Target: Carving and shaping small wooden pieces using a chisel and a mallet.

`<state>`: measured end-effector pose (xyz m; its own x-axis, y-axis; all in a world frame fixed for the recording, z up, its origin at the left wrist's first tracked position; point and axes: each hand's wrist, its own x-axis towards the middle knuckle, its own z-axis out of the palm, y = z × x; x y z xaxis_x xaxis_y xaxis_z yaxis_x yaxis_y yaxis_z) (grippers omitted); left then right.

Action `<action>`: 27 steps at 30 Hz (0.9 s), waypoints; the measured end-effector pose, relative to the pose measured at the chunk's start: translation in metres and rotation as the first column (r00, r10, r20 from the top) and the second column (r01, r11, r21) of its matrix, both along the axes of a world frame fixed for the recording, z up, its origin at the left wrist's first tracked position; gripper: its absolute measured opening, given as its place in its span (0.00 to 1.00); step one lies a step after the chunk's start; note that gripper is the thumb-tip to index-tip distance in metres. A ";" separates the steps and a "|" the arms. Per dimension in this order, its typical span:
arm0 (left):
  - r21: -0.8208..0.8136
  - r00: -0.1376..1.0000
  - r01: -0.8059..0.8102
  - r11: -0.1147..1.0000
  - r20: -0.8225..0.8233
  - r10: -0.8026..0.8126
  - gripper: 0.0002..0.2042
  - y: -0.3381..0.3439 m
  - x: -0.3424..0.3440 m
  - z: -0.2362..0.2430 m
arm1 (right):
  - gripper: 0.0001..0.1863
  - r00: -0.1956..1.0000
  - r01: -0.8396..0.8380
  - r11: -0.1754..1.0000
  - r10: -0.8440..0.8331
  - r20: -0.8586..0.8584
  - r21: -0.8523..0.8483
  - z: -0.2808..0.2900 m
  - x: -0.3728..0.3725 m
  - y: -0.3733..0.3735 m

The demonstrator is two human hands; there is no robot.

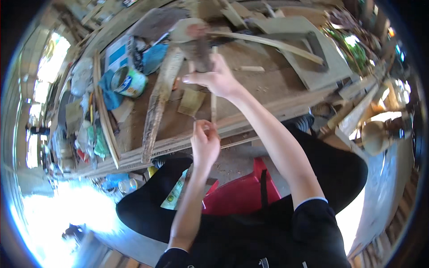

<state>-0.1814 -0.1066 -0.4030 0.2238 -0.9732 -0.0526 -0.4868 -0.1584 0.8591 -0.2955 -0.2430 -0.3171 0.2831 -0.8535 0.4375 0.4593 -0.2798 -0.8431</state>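
My right hand is raised over the workbench, its fingers closed round a brown wooden piece. Motion blurs that piece, so its exact kind does not show. Closer to the bench's front edge, my left hand is closed, its fingertips at the near end of a thin wooden strip. The strip runs away from me and passes beneath my right hand. A small tan square, like sandpaper, lies just left of the strip. Beside it rests a long rough-edged board.
The wooden workbench also carries an open can, blue cloth and a flat panel with a long pale stick across it. Scraps and bags crowd the left end. A red plastic chair is under me.
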 end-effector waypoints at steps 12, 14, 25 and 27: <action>-0.118 0.929 0.164 0.979 0.352 -0.113 0.10 0.005 -0.007 0.006 | 0.09 0.920 -0.020 0.999 0.029 -0.392 0.025 0.004 0.038 -0.022; -0.123 0.949 0.138 0.983 0.300 -0.096 0.10 0.012 0.005 0.007 | 0.08 0.949 0.015 1.000 -0.020 -0.316 -0.020 -0.013 0.033 -0.015; -0.108 0.963 -0.034 0.994 0.264 0.062 0.09 0.019 -0.015 0.006 | 0.10 0.997 -0.041 0.999 0.041 -0.066 -0.009 0.003 0.009 0.013; -0.216 0.975 0.063 0.974 0.224 -0.013 0.11 0.022 -0.002 0.017 | 0.13 0.985 -0.173 0.984 0.173 -0.014 0.040 0.000 0.015 0.020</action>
